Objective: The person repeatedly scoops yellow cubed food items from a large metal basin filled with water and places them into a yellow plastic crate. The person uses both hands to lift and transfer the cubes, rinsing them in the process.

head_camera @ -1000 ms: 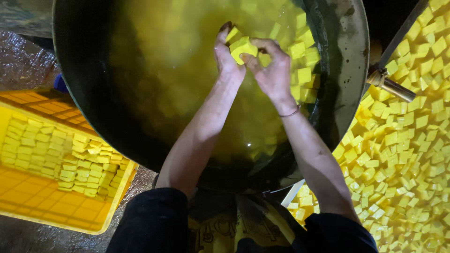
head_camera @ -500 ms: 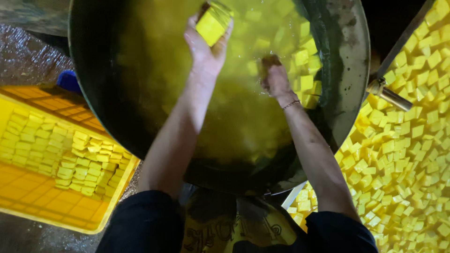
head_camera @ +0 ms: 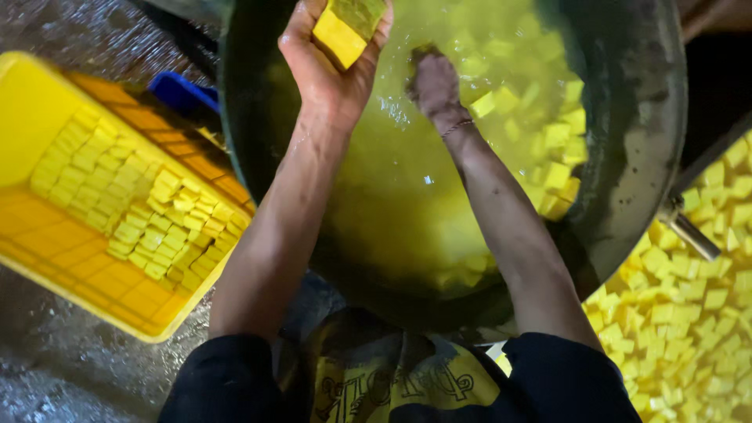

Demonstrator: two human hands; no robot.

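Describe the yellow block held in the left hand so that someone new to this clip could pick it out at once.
Start at the big dark round vat of yellow liquid that fills the top of the view. At its upper left edge, the left hand is raised with a square yellow block. Unlike the other cubes, which float in the liquid, this one is lifted clear.

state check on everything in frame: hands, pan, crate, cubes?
left hand: raised above the liquid, shut on a stack of yellow cubes
right hand: fingers dipped in the liquid, grip hidden
big round pan: filled with yellow liquid, cubes floating
yellow crate: partly filled, cubes in neat rows
loose cubes at right: heaped, unsorted
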